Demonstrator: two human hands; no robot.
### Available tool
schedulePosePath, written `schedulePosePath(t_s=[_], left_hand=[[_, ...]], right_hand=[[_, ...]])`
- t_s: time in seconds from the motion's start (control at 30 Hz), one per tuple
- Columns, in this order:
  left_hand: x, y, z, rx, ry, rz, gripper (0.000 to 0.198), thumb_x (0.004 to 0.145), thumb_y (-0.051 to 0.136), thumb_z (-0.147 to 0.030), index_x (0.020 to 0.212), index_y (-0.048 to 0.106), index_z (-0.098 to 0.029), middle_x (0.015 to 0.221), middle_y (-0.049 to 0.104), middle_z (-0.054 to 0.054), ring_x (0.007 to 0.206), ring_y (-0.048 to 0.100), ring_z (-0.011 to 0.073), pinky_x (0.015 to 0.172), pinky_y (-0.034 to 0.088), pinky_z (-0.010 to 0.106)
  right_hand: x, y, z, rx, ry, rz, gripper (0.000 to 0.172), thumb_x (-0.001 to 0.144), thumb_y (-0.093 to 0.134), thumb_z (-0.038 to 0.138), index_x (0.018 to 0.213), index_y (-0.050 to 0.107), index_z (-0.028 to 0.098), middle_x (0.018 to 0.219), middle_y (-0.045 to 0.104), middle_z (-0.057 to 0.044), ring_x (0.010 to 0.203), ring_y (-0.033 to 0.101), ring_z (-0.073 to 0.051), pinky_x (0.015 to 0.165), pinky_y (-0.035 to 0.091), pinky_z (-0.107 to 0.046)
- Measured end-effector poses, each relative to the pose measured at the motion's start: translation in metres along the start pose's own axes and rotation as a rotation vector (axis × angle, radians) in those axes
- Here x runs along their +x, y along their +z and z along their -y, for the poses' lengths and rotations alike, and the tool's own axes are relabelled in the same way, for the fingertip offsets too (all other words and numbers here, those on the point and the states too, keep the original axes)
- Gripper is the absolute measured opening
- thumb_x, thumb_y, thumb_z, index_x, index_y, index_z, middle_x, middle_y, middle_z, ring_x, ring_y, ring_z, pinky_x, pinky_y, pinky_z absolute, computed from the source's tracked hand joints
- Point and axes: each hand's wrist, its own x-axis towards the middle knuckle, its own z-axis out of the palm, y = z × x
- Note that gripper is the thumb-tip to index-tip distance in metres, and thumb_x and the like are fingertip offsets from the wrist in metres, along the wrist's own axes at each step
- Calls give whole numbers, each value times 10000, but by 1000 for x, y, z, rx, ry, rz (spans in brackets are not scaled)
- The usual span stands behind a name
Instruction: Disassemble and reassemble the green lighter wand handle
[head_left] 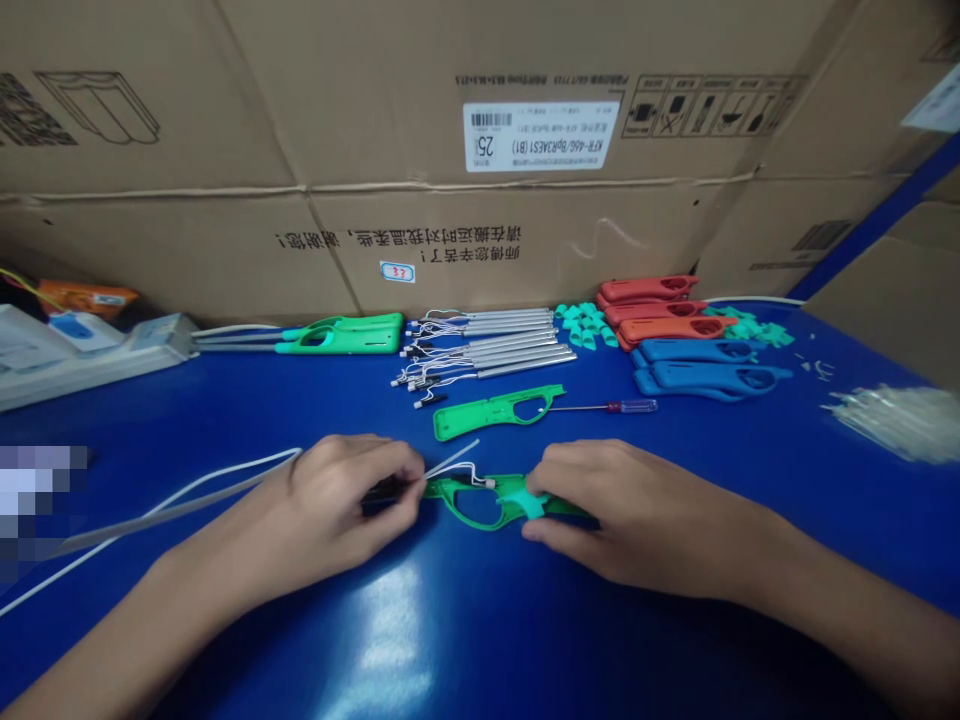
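In front of me lies a green gas-lighter shell half (454, 508), its inner side up and its finger loop visible. My left hand (337, 500) pinches thin white wires (459, 466) and a thin translucent tube (465, 452) at the shell's left end. Thumb and fingers of my right hand (600, 505) close on a teal trigger (517, 497) sitting in the shell. The right hand covers the shell's right end. A second green shell half (480, 415) lies just behind, with a screwdriver (630, 406) touching or close to its tip.
Behind are metal rods with wires (517, 350), teal triggers (585, 325), red shells (645, 300), blue shells (697, 375) and assembled green lighters (360, 333). Clear tubes (900, 420) lie right. A power strip (112, 350) stands left; a white cable (187, 490) runs past my left wrist. A cardboard wall (375, 120) closes the back.
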Motion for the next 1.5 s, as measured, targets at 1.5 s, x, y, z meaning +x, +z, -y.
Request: schedulePosePath(t_s=[1.5], left_hand=[[9,30,-18,-112,130,-173,118,949,490,-133,883,584,-157,778,608,28,706,570,136,638,474,254]], right_hand=[[14,35,4,91,-9,-292,223,839,756,328,766,626,161,693,546,36,648,516,-112,628,377,-239]])
